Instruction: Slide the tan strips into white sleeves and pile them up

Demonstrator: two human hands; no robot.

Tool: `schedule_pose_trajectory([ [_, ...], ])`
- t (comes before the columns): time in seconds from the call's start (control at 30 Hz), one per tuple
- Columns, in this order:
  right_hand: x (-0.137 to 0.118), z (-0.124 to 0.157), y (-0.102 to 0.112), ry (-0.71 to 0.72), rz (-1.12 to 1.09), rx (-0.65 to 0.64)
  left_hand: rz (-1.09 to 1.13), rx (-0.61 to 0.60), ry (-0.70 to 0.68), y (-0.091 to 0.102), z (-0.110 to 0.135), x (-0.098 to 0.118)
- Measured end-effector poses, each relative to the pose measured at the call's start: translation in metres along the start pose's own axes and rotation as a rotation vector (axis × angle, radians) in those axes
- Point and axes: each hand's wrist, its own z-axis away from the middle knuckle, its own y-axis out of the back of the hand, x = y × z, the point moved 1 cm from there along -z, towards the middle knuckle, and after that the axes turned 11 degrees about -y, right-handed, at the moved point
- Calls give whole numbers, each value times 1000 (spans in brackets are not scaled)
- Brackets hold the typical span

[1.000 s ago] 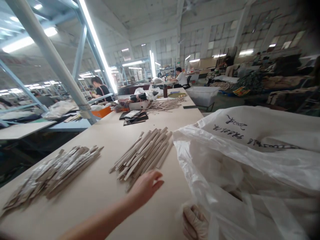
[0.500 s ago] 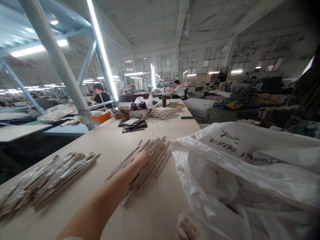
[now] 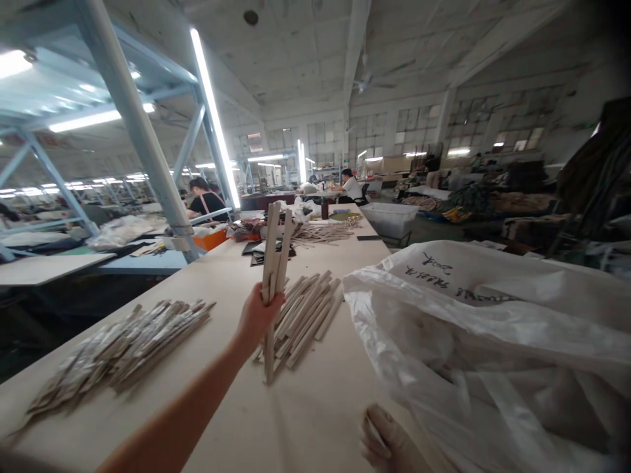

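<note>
My left hand [image 3: 260,309] is closed around a few flat beige strips [image 3: 277,253], which stand upright above the table [image 3: 236,420]. Their material is hard to make out. Just to the right of that hand lies a loose pile of similar strips [image 3: 308,309], set at a slant. My right hand [image 3: 382,437], pale as if gloved, rests low near the front with its fingers curled in; whatever they hold is hidden. Beside it spreads a large white plastic bag [image 3: 444,315] with black handwriting.
Another heap of strips [image 3: 133,348], wrapped in parts with something whitish, lies at the left. Dark flat pieces [image 3: 254,249] and thin scattered sticks [image 3: 325,231] are farther back. A blue-grey metal post [image 3: 142,138] rises beyond the left edge. Two people sit working in the distance.
My left hand has risen from the pile with strips in its grasp, and these have swung upright. The right hand shows more now. The view has shifted slightly.
</note>
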Motion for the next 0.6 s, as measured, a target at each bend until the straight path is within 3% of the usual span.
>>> schedule_pose_trajectory([
  [0.07, 6, 0, -4, 31, -98, -35, 16, 46, 32, -2, 40, -3],
  [0.17, 10, 5, -15, 28, -179, 25, 87, -10, 76, -14, 84, -8],
  [0.27, 1, 16, -28, 111, -202, 128, 176, -122, 70, -15, 103, 3],
  [0.33, -8, 23, -33, 200, -208, 148, 281, -264, 80, -10, 112, 15],
  [0.43, -20, 28, -35, 298, -187, 105, 476, -514, 230, 0, 139, 24],
  [0.6, -21, 26, -27, 337, -109, 194, 598, -608, 511, 20, 191, 8],
])
